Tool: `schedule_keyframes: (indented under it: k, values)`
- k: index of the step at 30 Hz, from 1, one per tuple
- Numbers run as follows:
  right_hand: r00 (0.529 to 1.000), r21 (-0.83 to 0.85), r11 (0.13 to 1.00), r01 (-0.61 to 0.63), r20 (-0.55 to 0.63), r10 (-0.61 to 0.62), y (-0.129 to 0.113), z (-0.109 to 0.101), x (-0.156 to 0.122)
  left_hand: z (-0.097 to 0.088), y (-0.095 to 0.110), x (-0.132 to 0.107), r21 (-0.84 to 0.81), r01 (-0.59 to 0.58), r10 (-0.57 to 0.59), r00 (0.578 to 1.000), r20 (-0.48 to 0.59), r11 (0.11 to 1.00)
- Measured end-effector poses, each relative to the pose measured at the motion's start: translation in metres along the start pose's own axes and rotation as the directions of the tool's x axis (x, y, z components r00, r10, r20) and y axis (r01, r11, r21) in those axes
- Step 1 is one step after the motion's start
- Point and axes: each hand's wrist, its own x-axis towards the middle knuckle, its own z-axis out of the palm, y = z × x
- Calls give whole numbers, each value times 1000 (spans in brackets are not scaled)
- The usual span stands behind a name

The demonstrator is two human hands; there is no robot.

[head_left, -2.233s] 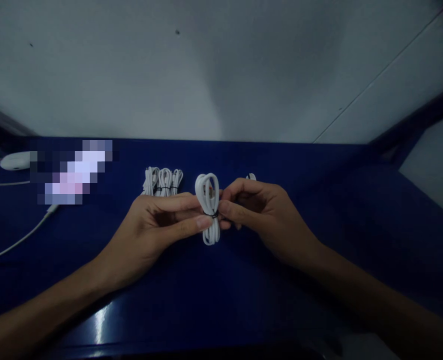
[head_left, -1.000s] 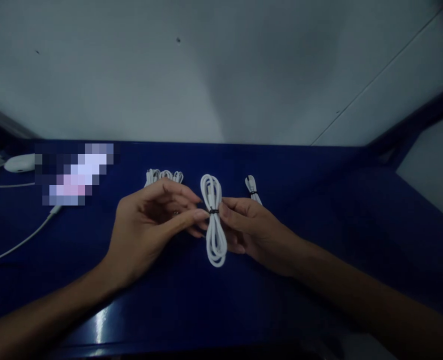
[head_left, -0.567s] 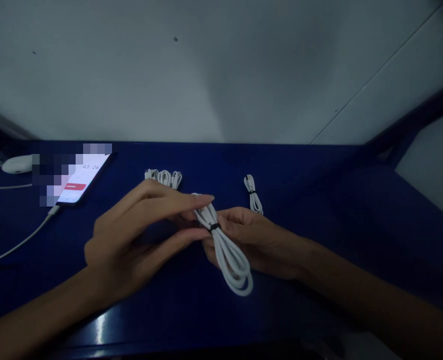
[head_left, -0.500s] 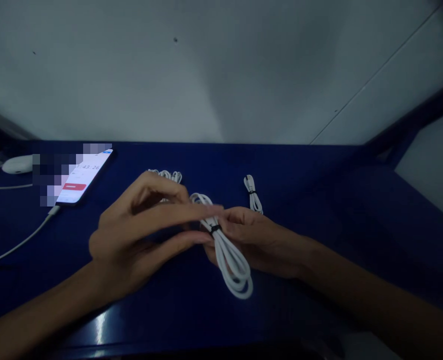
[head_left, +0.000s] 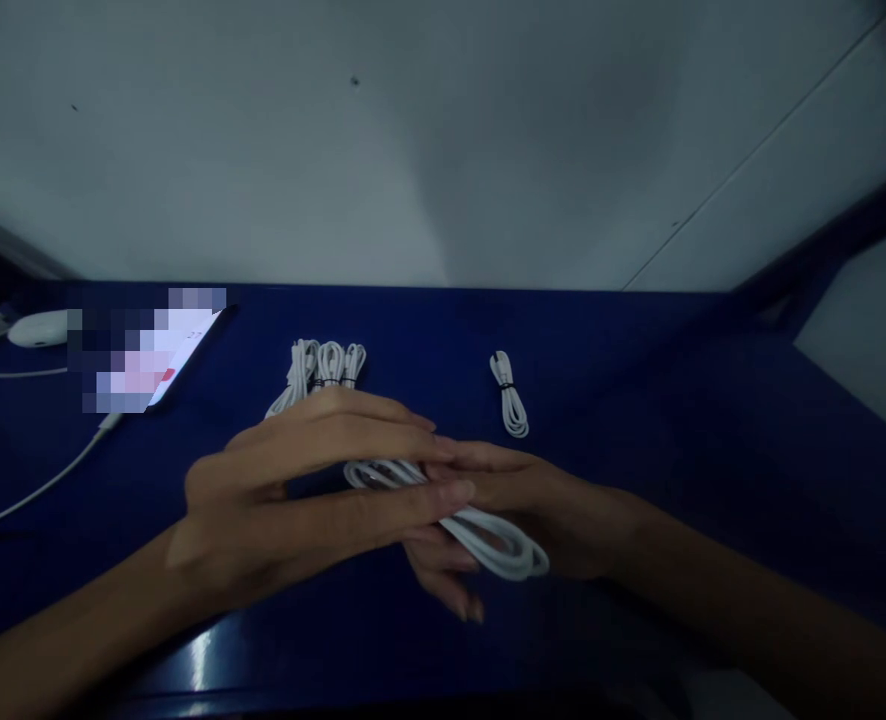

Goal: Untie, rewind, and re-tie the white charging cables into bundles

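Note:
A coiled white cable (head_left: 488, 535) lies almost level between my two hands above the blue table (head_left: 638, 420). My right hand (head_left: 533, 510) is under it and holds it, fingers curled round the middle. My left hand (head_left: 315, 490) reaches across from the left, thumb and fingers stretched along the coil and pinching its middle, which hides the black tie. Behind my left hand, a row of bundled white cables (head_left: 327, 368) rests on the table. A single small tied white cable (head_left: 510, 395) lies further right.
A phone (head_left: 180, 345) with a lit, partly blurred screen lies at the back left, a white lead (head_left: 34, 485) running from it toward the left edge. A white rounded object (head_left: 34, 328) sits at the far left. A pale wall rises behind the table.
The coil has turned from upright to nearly flat and dropped lower toward me. My left hand has closed over its middle, covering the black tie. My right hand has slipped beneath it.

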Motion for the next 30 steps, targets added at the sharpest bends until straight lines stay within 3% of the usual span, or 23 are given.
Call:
schedule_keyframes:
  k: [3,6,8,10,14,16,21,23,25,28,30]
  values:
    - [996,-64,997,49,-75,-54,0,4,0,-7,-4,-2,14,23,-24,998,63,1000]
    - [988,-102,991,82,-122,-94,0,6,-1,-22,-15,0,36,-28,24,993,116,999]
    - [986,-98,991,91,-129,-103,0,7,-2,-31,-21,0,84,-137,107,952,288,987]
    - [985,-87,992,96,-135,-107,0,6,-1,-33,-25,-2,153,-227,171,935,311,962]
    - [967,-149,982,119,-209,-149,-4,5,0,-17,-27,-8,232,-302,286,953,101,925]
    - [932,-273,952,137,-291,-217,-7,7,-1,-7,-27,-8,369,-265,283,959,7,891]
    - [808,-657,753,28,-429,-404,-11,18,-5,-2,-39,-2,570,-454,497,863,90,685]
    - [781,-717,696,-19,-446,-438,-11,24,-7,-6,-47,1,601,-586,649,747,141,544]
    - [775,-739,670,-70,-463,-430,-11,28,-7,-9,-54,3,617,-636,674,706,220,464]
    - [774,-733,669,-123,-493,-398,-11,31,-8,-11,-58,3,647,-654,693,672,260,392]
    - [779,-725,675,-138,-501,-378,-12,31,-9,-11,-56,1,668,-650,683,673,283,363]
